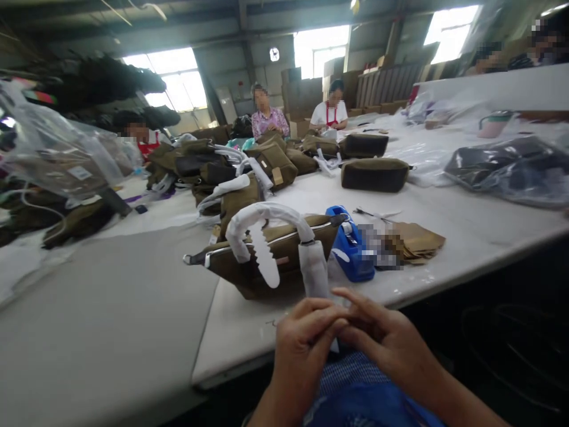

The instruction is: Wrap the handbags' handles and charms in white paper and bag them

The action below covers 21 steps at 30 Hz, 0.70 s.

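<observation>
Left hand [304, 335]: low centre of the frame, fingers bent and tips drawn together, meeting the other hand's fingertips.
Right hand [391, 335]: just beside it, lower right of centre, thumb and fingers reaching in, one finger stretched out above the rest.
Grip: the fingertips of both hands press close at the lower part of the wrapped strap [313, 270]; what lies between them is hidden, so I cannot tell whether they pinch it.
Olive bag [291, 277]: middle of the frame, on the white table [466, 231], just beyond the hands, its zip edge upward.
Handle [267, 210]: arched over the bag's near side, covered in white wrapping.
Toothed strip [265, 258]: white, hanging in front of the bag below the arch.
Blue dispenser [362, 261]: right of the bag, near its end.
Brown cards [418, 240]: a loose pile right of the dispenser, partly blurred out.
Dark-bottomed bag [376, 175]: on its side, above the cards, a similar one behind it.
Heap of bags [271, 160]: upper centre, olive, some with white-wrapped straps.
Co-workers: one in a floral top [269, 123], another in a red apron [330, 112], across the table.
</observation>
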### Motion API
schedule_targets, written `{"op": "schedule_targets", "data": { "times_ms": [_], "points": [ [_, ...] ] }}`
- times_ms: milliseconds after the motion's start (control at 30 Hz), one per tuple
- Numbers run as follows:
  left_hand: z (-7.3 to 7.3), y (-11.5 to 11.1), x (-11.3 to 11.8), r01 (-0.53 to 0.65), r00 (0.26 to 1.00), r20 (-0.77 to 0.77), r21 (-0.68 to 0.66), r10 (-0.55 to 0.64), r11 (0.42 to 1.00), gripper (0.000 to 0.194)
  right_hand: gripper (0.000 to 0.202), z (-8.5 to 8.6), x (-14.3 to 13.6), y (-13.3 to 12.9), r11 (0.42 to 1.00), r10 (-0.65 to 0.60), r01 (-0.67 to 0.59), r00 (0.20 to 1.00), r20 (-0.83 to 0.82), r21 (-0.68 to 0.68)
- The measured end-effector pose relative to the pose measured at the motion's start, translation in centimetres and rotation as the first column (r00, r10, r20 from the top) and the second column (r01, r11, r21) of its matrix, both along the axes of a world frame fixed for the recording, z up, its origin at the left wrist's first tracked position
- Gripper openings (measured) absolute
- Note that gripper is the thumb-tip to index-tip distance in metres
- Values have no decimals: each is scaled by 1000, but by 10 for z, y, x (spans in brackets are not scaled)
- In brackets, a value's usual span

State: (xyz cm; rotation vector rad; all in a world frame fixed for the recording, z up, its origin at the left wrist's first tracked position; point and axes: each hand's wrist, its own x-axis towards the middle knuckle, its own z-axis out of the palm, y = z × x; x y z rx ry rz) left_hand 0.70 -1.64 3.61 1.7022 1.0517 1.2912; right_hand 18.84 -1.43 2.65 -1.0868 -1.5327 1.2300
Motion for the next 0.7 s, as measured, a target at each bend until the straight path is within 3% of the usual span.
{"op": "schedule_targets", "data": {
  "times_ms": [133, 200, 267, 333, 367, 467, 567, 700],
  "points": [
    [5, -4, -22, -56, 997, -56, 46, 58, 997, 15, 24, -4, -16, 9, 989, 43, -66, 985, -166, -135],
    [4, 0, -45, -222, 971, -73, 77, 227, 972, 17, 29, 0, -22, 17, 989, -14, -14, 981, -191, -148],
    [2, 11, -70, -487, 873, 7, 91, 488, 869, 21, 32, 6, -33, 27, 988, -104, 80, 976, -192, -129],
    [1, 27, -91, -648, 760, 107, 57, 641, 759, 26, 34, 14, -49, 40, 988, -147, 137, 972, -180, -69],
    [2, 36, -99, -661, 747, 129, 39, 652, 749, 28, 35, 17, -58, 47, 989, -148, 145, 975, -168, -30],
    [8, 55, -111, -564, 826, 53, 36, 562, 825, 29, 31, 26, -83, 71, 989, -123, 127, 991, -58, 74],
    [18, 60, -115, -487, 868, -78, 64, 491, 871, 26, 21, 33, -103, 91, 986, -102, 91, 992, 75, 143],
    [29, 61, -125, -294, 912, -251, 150, 324, 944, 29, 19, 42, -122, 100, 984, 70, -79, 996, 59, 160]
  ]
}}
